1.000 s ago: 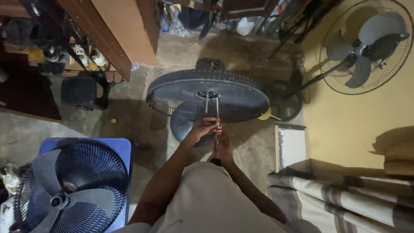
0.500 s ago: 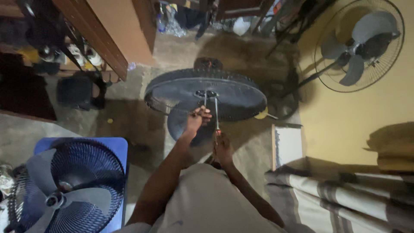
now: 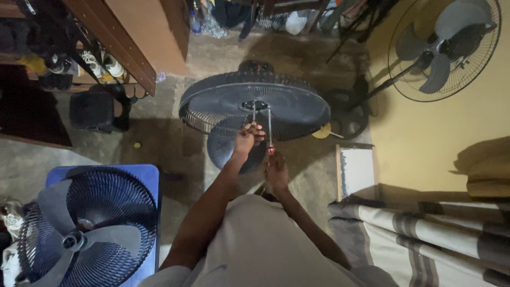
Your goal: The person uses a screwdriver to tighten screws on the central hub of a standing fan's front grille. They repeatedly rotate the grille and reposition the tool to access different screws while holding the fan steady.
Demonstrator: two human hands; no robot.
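With the left hand (image 3: 247, 139) closed on one thin metal tool and the right hand (image 3: 276, 170) gripping a long red-handled screwdriver (image 3: 270, 130), both at the hub of the round black fan grille (image 3: 255, 106) standing on the concrete floor (image 3: 175, 143), either tip might slip in this dimness.

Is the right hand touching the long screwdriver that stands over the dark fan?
Touching. The head view shows the right hand wrapped around the handle of the screwdriver, whose shaft rises from the fist to the fan hub.
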